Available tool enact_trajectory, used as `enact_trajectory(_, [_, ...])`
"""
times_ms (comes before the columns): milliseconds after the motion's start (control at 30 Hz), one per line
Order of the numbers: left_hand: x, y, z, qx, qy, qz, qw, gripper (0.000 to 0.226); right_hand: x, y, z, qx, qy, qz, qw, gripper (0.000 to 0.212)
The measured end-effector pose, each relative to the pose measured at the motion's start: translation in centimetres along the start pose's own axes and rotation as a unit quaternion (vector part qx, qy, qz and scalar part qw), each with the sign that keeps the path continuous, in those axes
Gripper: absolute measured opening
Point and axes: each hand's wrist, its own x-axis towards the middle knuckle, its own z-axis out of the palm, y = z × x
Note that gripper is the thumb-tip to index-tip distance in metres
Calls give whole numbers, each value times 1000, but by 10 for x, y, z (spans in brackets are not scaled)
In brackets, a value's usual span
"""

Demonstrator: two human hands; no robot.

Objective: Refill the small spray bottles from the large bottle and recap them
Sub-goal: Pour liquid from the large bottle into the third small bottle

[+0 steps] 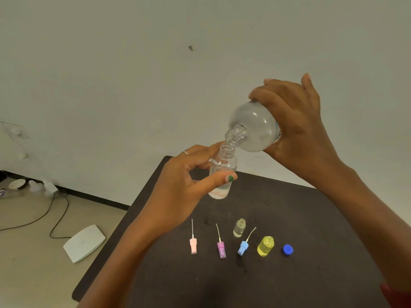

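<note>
Small spray bottle [222,174], clear and uncapped, is held above the far part of a dark table [311,218] by the left hand [180,187], thumb in front and fingers curled behind it; a little clear liquid sits at its bottom. The right hand [295,130] wraps around a large clear bottle [253,127], tipped steeply so its open neck meets the small bottle's mouth. Most of the large bottle's body is hidden behind that hand, so its liquid level cannot be judged, and any stream between the two mouths is too faint to make out. Lying on the table nearer the viewer are three spray tops with thin tubes, pink [193,245], purple [221,248] and light blue [243,246]. Behind them stands a tiny clear bottle [239,228], open, with clear liquid low inside. Beside the blue top stands a yellow bottle [265,246], mostly full, and a blue cap [288,249] lies just to its right.
</note>
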Motion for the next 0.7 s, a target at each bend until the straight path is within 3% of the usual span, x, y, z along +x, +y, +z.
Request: enact_trajectory(700, [0,0,0,4,2,3,1000,53,-1,-1,0,-6,2,1,1000,50])
